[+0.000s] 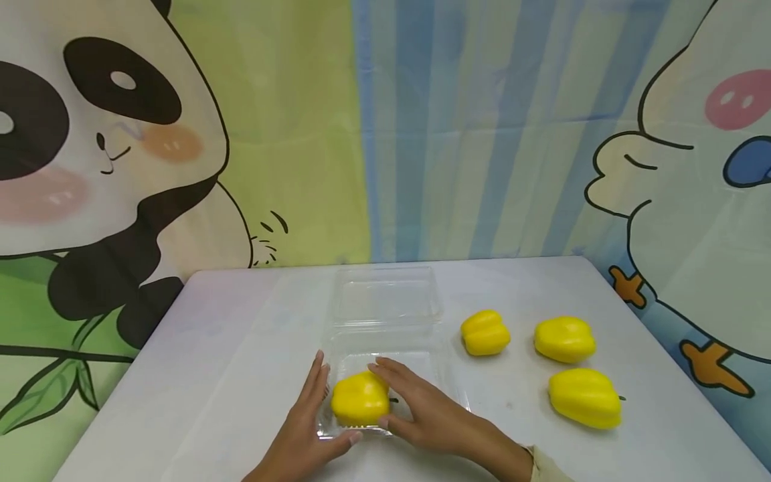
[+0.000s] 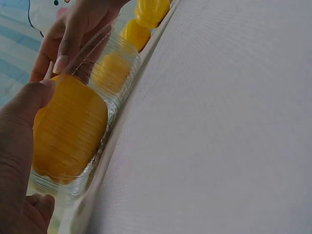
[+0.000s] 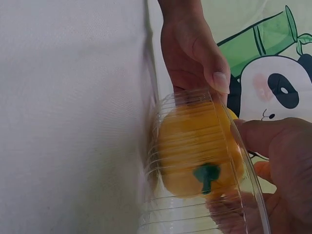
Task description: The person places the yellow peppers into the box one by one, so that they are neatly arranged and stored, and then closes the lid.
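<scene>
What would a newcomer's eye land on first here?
Probably the yellow pepper in the open clear plastic box, near the front of the white table, with the left hand and right hand on either side. Three more peppers stand out on the table, to the right of the box. Behind, a big printed panda fills the left of the head view.

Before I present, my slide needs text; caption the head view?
Left hand and right hand flank a yellow bell pepper in an open clear plastic box, three more yellow peppers beside it.
</scene>
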The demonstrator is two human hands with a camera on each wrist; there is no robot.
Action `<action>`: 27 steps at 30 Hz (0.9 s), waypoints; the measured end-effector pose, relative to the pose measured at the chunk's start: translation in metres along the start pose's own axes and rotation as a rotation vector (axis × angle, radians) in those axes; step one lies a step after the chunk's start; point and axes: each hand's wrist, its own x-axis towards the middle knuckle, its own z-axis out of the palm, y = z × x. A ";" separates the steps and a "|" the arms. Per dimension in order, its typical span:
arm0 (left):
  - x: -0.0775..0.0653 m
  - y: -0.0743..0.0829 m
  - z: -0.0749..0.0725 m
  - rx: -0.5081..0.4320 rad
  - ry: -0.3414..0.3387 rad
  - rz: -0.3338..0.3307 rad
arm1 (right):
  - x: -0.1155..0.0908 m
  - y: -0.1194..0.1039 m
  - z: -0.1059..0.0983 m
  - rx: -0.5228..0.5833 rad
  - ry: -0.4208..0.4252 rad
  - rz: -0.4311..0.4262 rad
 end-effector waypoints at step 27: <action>0.002 0.001 0.000 -0.007 0.000 0.000 | -0.002 0.000 -0.009 0.134 -0.084 -0.022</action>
